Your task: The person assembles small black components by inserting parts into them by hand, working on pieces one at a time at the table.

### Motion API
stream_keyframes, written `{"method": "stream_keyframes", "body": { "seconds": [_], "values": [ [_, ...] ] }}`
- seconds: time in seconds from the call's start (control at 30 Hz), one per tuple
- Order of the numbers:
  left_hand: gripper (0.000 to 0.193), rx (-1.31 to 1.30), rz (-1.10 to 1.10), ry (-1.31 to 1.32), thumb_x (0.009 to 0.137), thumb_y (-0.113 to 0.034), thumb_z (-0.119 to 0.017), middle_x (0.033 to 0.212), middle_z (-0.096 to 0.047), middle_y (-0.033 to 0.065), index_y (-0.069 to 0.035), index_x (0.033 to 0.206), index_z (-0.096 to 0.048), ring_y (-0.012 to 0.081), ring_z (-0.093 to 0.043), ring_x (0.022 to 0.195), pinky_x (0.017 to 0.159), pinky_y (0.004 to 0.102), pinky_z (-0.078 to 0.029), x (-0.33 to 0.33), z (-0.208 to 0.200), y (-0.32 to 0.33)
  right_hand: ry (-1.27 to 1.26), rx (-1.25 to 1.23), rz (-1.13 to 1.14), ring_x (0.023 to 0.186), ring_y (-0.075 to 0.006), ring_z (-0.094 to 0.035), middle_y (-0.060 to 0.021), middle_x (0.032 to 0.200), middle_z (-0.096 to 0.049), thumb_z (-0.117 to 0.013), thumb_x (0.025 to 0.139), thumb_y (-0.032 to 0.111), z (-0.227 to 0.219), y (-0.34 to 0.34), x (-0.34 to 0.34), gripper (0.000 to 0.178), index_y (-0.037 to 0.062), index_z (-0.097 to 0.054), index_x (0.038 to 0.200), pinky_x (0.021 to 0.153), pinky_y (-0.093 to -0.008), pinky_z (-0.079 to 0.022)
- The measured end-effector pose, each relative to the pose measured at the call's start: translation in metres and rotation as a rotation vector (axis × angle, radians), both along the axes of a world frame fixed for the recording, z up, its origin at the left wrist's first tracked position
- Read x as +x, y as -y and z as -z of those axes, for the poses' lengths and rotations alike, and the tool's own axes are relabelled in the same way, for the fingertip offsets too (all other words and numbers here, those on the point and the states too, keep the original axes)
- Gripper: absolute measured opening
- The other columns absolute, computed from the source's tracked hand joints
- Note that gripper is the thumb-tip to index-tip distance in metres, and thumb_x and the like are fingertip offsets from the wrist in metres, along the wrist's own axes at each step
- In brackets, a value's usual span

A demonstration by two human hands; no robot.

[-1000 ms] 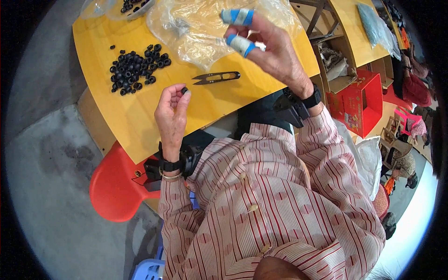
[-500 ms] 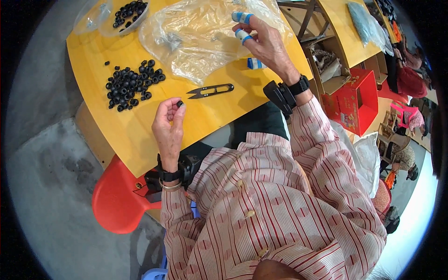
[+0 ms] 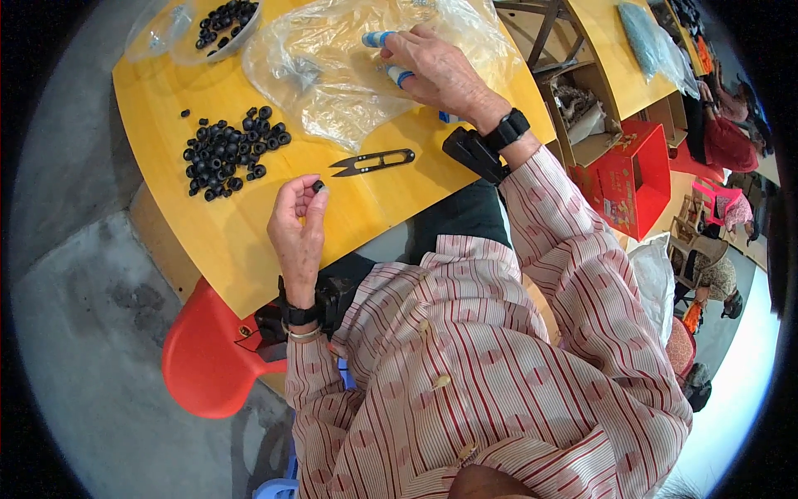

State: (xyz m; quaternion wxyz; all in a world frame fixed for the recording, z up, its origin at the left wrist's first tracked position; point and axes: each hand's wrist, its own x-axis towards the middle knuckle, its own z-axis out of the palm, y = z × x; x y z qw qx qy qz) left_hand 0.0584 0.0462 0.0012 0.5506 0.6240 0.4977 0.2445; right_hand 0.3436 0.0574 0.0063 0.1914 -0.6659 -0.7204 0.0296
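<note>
Near the table's front edge, my left hand [image 3: 297, 237] pinches a small black ring-shaped part [image 3: 318, 186] between thumb and fingertips. Beyond it lies a loose pile of similar black parts [image 3: 223, 156]. My right hand [image 3: 440, 76] is over the clear plastic bag [image 3: 332, 58], its thumb and forefinger apart and both wrapped in blue-and-white tape. Nothing shows between those fingers. Black thread snips [image 3: 374, 160] lie on the table between my hands. Beneath my right hand, a blue-and-white object [image 3: 447, 117] is mostly hidden.
At the far left of the yellow table [image 3: 249, 266], a clear bowl [image 3: 249, 35] holds more black parts beside another clear container [image 3: 148, 37]. A red chair [image 3: 208, 358] stands at the left. To the right are a red box [image 3: 636, 179], a cardboard box [image 3: 586, 137] and other people.
My right hand has moved left and slightly down, further over the plastic bag, partly covering the blue-and-white object. My left hand keeps its pinch on the black part, almost unmoved.
</note>
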Motion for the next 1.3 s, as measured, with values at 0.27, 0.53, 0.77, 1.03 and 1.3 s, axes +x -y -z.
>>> {"method": "stream_keyframes", "body": {
  "seconds": [0.27,0.53,0.77,1.03,1.3],
  "values": [
    [0.020,0.048,0.002,-0.026,0.085,-0.007,-0.062,0.086,-0.059,0.0042,0.001,0.104,-0.060,0.0097,-0.054,0.073,0.068,0.0228,-0.046,0.003,-0.005,0.001,0.053,0.013,0.019,0.092,-0.0268,-0.058,-0.0074,0.095,-0.062,-0.062,0.073,-0.001,0.004,-0.005,-0.006,0.031,0.0079,-0.057,0.102,0.076,-0.0355,-0.052],
    [0.019,0.070,0.004,-0.011,0.085,-0.005,-0.063,0.085,-0.059,0.0046,0.001,0.103,-0.060,0.0098,-0.054,0.073,0.067,0.0226,-0.046,0.003,-0.002,0.001,0.083,-0.016,0.025,0.095,-0.0272,-0.058,-0.0076,0.095,-0.061,-0.065,0.074,0.008,-0.012,-0.006,0.000,0.037,0.0081,-0.054,0.109,0.074,-0.0373,-0.052],
    [0.021,-0.008,-0.006,-0.025,0.087,-0.009,-0.063,0.088,-0.058,0.0012,0.000,0.106,-0.061,0.0075,-0.053,0.078,0.073,0.0199,-0.045,0.001,0.001,0.004,-0.002,0.671,-0.156,0.079,-0.0197,-0.059,-0.0105,0.094,-0.060,-0.062,0.079,-0.002,-0.149,-0.006,-0.015,0.040,0.0006,-0.054,0.118,0.062,-0.0300,-0.048],
    [0.021,0.056,-0.013,0.000,0.086,-0.009,-0.063,0.086,-0.059,0.0027,0.001,0.104,-0.061,0.0088,-0.053,0.075,0.069,0.0219,-0.046,0.010,0.001,-0.001,-0.101,0.308,0.106,0.082,-0.0313,-0.058,-0.0100,0.082,-0.061,-0.062,0.074,0.006,-0.023,-0.001,0.006,0.018,0.0059,-0.055,0.092,0.070,-0.0410,-0.049],
    [0.019,0.074,0.001,-0.008,0.085,-0.007,-0.063,0.083,-0.058,0.0044,0.001,0.102,-0.061,0.0100,-0.054,0.071,0.066,0.0229,-0.046,0.004,-0.001,-0.001,-0.160,0.045,0.262,0.084,-0.0221,-0.065,-0.0102,0.098,-0.065,-0.062,0.087,0.012,-0.007,0.018,0.024,0.029,0.0078,-0.060,0.116,0.074,-0.0319,-0.054]
  ]
}}
